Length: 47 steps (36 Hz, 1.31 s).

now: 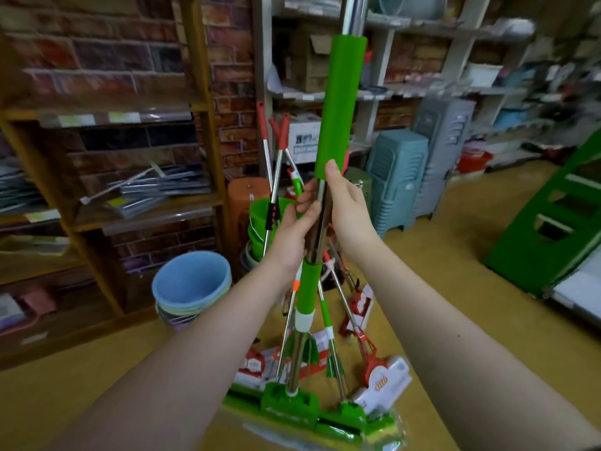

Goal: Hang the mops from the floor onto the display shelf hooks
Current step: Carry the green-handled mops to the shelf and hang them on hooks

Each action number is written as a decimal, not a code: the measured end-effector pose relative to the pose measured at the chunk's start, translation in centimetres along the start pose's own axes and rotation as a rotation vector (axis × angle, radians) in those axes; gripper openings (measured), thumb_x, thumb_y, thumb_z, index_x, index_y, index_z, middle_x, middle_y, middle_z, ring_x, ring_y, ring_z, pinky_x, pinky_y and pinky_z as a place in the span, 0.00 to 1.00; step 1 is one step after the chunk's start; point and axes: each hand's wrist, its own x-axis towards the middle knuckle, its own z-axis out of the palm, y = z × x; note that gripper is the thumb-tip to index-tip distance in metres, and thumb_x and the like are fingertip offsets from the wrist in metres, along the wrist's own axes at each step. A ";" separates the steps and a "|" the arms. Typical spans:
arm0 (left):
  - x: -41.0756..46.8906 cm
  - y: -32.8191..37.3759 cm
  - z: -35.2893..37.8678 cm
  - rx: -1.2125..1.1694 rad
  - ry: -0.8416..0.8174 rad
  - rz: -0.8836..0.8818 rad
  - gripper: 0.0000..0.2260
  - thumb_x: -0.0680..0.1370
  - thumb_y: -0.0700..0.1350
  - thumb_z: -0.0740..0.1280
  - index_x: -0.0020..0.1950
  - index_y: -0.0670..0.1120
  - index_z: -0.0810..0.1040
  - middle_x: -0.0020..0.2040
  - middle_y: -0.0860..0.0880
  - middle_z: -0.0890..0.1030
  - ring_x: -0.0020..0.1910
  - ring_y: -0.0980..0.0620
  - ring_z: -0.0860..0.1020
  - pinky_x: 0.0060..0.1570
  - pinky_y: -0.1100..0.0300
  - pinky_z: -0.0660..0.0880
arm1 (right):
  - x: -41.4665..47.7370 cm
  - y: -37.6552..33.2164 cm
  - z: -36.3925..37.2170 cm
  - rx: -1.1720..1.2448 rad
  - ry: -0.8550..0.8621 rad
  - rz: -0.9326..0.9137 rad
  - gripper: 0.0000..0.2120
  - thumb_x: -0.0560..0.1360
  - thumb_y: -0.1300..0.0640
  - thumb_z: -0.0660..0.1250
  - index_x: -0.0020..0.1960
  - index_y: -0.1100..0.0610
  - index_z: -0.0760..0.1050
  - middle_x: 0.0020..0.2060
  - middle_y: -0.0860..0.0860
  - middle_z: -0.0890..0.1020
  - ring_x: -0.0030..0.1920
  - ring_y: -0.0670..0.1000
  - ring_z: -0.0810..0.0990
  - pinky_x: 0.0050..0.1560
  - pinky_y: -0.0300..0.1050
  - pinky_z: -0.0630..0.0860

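I hold a green sponge mop upright in front of me, its steel pole running out of the top of the frame. My left hand and my right hand both grip the bare steel part just below the long green sleeve. Its green head, wrapped in plastic, hangs low near the floor. Behind it, several more mops lean together: red-handled ones and another green one, their red and green heads resting on the yellow floor. No hooks are visible.
A wooden shelf unit stands at the left against a brick-pattern wall, a white shelf rack behind the mops. Stacked blue buckets, green buckets, stacked plastic stools and a green rack at the right surround the floor space.
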 end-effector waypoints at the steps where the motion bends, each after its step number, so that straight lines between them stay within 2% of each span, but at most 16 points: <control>1: -0.5 1.0 0.7 -0.023 -0.012 0.025 0.11 0.81 0.43 0.58 0.63 0.50 0.68 0.49 0.52 0.78 0.40 0.64 0.81 0.37 0.68 0.76 | -0.4 -1.0 0.0 -0.008 0.008 -0.023 0.21 0.79 0.46 0.57 0.43 0.63 0.75 0.29 0.51 0.80 0.31 0.47 0.79 0.42 0.42 0.78; 3: -1.6 3.0 2.1 -0.051 -0.044 0.055 0.12 0.81 0.42 0.57 0.63 0.51 0.68 0.51 0.54 0.78 0.42 0.66 0.81 0.40 0.70 0.76 | -1.3 -3.2 -0.1 -0.041 0.041 -0.063 0.23 0.79 0.44 0.57 0.43 0.64 0.75 0.29 0.52 0.79 0.31 0.48 0.79 0.42 0.42 0.78; 6: -3.1 5.4 4.1 -0.034 -0.103 0.060 0.08 0.81 0.42 0.56 0.55 0.53 0.70 0.49 0.56 0.78 0.41 0.67 0.80 0.39 0.69 0.76 | -2.8 -6.1 -0.5 -0.091 0.106 -0.108 0.26 0.78 0.41 0.57 0.41 0.65 0.74 0.29 0.53 0.77 0.32 0.46 0.78 0.39 0.36 0.75; 10: -4.8 6.9 5.9 0.041 -0.164 0.057 0.04 0.81 0.45 0.57 0.53 0.50 0.70 0.51 0.52 0.78 0.49 0.56 0.79 0.47 0.63 0.76 | -5.2 -8.6 -1.0 -0.072 0.201 -0.134 0.22 0.79 0.45 0.56 0.44 0.63 0.74 0.27 0.50 0.74 0.27 0.41 0.75 0.31 0.28 0.71; 13: -6.2 6.9 6.8 0.044 -0.186 0.066 0.02 0.80 0.46 0.60 0.48 0.50 0.70 0.52 0.48 0.76 0.53 0.50 0.77 0.50 0.58 0.74 | -7.1 -9.5 -1.4 -0.103 0.250 -0.150 0.22 0.79 0.45 0.56 0.36 0.61 0.70 0.24 0.49 0.73 0.25 0.42 0.73 0.31 0.29 0.71; 15: -7.4 7.0 7.5 0.041 -0.231 0.060 0.04 0.80 0.46 0.60 0.46 0.49 0.69 0.49 0.49 0.77 0.50 0.51 0.77 0.51 0.58 0.74 | -8.6 -10.0 -1.6 -0.097 0.308 -0.139 0.22 0.79 0.45 0.57 0.34 0.59 0.70 0.22 0.47 0.73 0.25 0.43 0.73 0.32 0.33 0.72; 18: -9.2 7.1 8.1 0.015 -0.273 0.043 0.04 0.80 0.44 0.59 0.45 0.47 0.68 0.42 0.51 0.77 0.41 0.55 0.78 0.42 0.62 0.74 | -10.5 -10.3 -1.7 -0.113 0.362 -0.144 0.22 0.78 0.43 0.57 0.37 0.61 0.72 0.26 0.50 0.74 0.28 0.46 0.74 0.35 0.37 0.73; 21: -10.6 7.5 8.4 -0.022 -0.319 0.036 0.03 0.80 0.43 0.59 0.49 0.44 0.68 0.41 0.51 0.77 0.40 0.57 0.79 0.40 0.64 0.75 | -12.6 -10.8 -1.5 -0.149 0.398 -0.151 0.23 0.79 0.44 0.56 0.42 0.63 0.76 0.27 0.49 0.76 0.32 0.47 0.77 0.40 0.42 0.76; 25: -12.4 8.5 8.5 -0.068 -0.409 0.025 0.07 0.80 0.44 0.60 0.56 0.42 0.69 0.46 0.50 0.78 0.44 0.58 0.80 0.41 0.69 0.76 | -15.5 -11.6 -1.0 -0.158 0.456 -0.174 0.21 0.80 0.46 0.55 0.51 0.62 0.77 0.38 0.53 0.80 0.44 0.54 0.80 0.53 0.55 0.77; 29: -14.4 9.0 9.5 -0.100 -0.544 -0.046 0.03 0.81 0.43 0.57 0.50 0.46 0.69 0.45 0.50 0.77 0.40 0.61 0.79 0.38 0.69 0.75 | -18.1 -12.3 -0.6 -0.297 0.572 -0.195 0.16 0.81 0.49 0.55 0.52 0.58 0.76 0.45 0.56 0.80 0.50 0.55 0.80 0.52 0.49 0.75; 33: -16.0 9.0 10.2 0.018 -0.722 -0.063 0.05 0.81 0.46 0.55 0.52 0.45 0.68 0.44 0.48 0.76 0.41 0.53 0.78 0.39 0.60 0.75 | -20.8 -12.7 -0.7 -0.362 0.703 -0.212 0.14 0.82 0.52 0.53 0.44 0.56 0.73 0.37 0.50 0.76 0.40 0.47 0.77 0.42 0.39 0.73; 35: -16.8 9.1 10.4 0.081 -0.794 -0.047 0.10 0.81 0.48 0.56 0.57 0.43 0.67 0.44 0.47 0.77 0.41 0.51 0.78 0.39 0.58 0.75 | -22.0 -12.6 -0.8 -0.380 0.772 -0.228 0.15 0.82 0.51 0.53 0.42 0.56 0.71 0.35 0.51 0.75 0.38 0.48 0.76 0.40 0.43 0.72; 37: -17.5 9.4 10.6 0.119 -0.862 -0.039 0.12 0.81 0.50 0.55 0.59 0.43 0.67 0.44 0.49 0.78 0.39 0.54 0.80 0.37 0.61 0.76 | -22.9 -12.6 -0.6 -0.357 0.821 -0.261 0.17 0.79 0.47 0.54 0.44 0.60 0.72 0.38 0.57 0.76 0.40 0.55 0.77 0.42 0.51 0.73; 39: -18.3 9.6 10.8 0.133 -0.919 -0.040 0.12 0.81 0.50 0.55 0.58 0.44 0.67 0.43 0.50 0.78 0.35 0.60 0.80 0.33 0.66 0.75 | -23.8 -12.7 -0.6 -0.348 0.852 -0.283 0.22 0.76 0.44 0.54 0.47 0.64 0.72 0.39 0.60 0.75 0.40 0.57 0.76 0.42 0.52 0.73; 43: -19.9 9.9 11.5 0.113 -0.996 -0.062 0.10 0.81 0.49 0.54 0.56 0.43 0.67 0.42 0.50 0.78 0.35 0.61 0.80 0.32 0.68 0.74 | -25.8 -13.1 -0.9 -0.349 0.892 -0.312 0.20 0.75 0.45 0.53 0.44 0.62 0.71 0.36 0.59 0.72 0.37 0.54 0.73 0.39 0.47 0.70; 47: -21.7 9.9 12.5 0.083 -1.035 -0.069 0.15 0.81 0.48 0.55 0.62 0.40 0.67 0.46 0.45 0.78 0.37 0.57 0.81 0.35 0.64 0.77 | -28.0 -13.5 -1.8 -0.362 0.906 -0.320 0.16 0.81 0.50 0.52 0.41 0.58 0.70 0.33 0.53 0.72 0.35 0.51 0.73 0.36 0.41 0.72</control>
